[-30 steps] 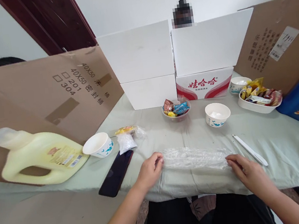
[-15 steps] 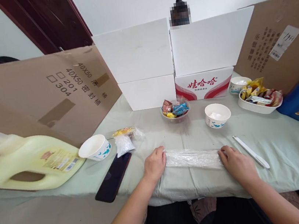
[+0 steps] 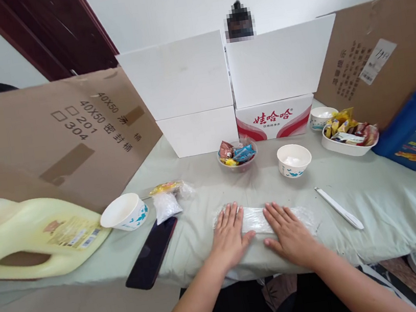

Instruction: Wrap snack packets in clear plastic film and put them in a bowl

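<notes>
A folded strip of clear plastic film (image 3: 257,217) lies flat on the pale green cloth (image 3: 384,198) near the table's front edge. My left hand (image 3: 230,234) rests palm down on the strip's left part, fingers stretched out. My right hand (image 3: 289,232) lies flat on its right part, fingers spread. Both hands are side by side, almost touching, and neither grips anything.
A black phone (image 3: 152,251) lies left of my hands, with a paper bowl (image 3: 123,212) and a small bag of white grains (image 3: 165,203) behind it. A yellow jug (image 3: 37,237) lies far left. A white knife (image 3: 339,207), a bowl (image 3: 294,159), sweets dishes (image 3: 237,153) and cardboard screens (image 3: 59,141) surround.
My hands have moved from the two ends of the film to its middle and flattened out on it. The film is now folded narrower and shorter.
</notes>
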### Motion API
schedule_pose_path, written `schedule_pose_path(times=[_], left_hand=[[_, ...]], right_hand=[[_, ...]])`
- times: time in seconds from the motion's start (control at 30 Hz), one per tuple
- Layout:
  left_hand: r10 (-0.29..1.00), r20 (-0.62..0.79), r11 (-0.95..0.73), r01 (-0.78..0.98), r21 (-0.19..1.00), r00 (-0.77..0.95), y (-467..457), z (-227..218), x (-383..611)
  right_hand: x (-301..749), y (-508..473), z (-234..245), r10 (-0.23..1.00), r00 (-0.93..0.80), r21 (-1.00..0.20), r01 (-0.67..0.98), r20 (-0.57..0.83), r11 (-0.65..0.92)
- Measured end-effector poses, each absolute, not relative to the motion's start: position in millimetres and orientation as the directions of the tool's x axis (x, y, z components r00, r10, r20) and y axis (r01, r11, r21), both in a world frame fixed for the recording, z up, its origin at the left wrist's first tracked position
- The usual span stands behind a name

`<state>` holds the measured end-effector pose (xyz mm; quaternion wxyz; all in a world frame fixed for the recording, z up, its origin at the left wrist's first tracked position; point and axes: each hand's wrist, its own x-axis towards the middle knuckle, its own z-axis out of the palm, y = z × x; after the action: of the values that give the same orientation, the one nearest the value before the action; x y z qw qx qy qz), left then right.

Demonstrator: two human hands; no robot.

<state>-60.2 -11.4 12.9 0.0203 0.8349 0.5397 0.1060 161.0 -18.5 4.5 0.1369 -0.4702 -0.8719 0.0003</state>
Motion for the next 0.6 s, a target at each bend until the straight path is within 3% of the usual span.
schedule_pose_path(times=[0.2, 0.33, 0.43, 0.5, 0.6], left_hand=[[0.951, 0.111, -0.3, 0.946, 0.122, 0.288, -7.6, 12.0, -91.0], [0.953, 0.248, -0.216, 0.966, 0.143, 0.176, -21.9, 22.7, -72.9], [0.898, 0.324, -0.382, 0.892, 0.24, 0.298, -46.3, 31.8, -43.2], [0.828, 0.323, -0.551, 0.769, 0.324, 0.458, -62.6, 34.8, -24.3], [0.753, 0.31, -0.658, 0.646, 0.388, 0.58, -77.0, 31.3, -9.0]], right_hand=[[217.6, -38.9, -10.3, 0.853, -0.396, -0.036, 0.901, 0.339, 0.433], [229.7, -70.9, -13.9, 0.806, -0.408, 0.023, 0.897, 0.429, 0.442], [234.0, -92.9, -16.3, 0.796, -0.383, -0.002, 0.901, 0.468, 0.435], [239.3, -103.2, -15.8, 0.794, -0.343, -0.074, 0.897, 0.502, 0.435], [249.5, -111.7, -6.3, 0.781, -0.29, -0.198, 0.864, 0.554, 0.462]])
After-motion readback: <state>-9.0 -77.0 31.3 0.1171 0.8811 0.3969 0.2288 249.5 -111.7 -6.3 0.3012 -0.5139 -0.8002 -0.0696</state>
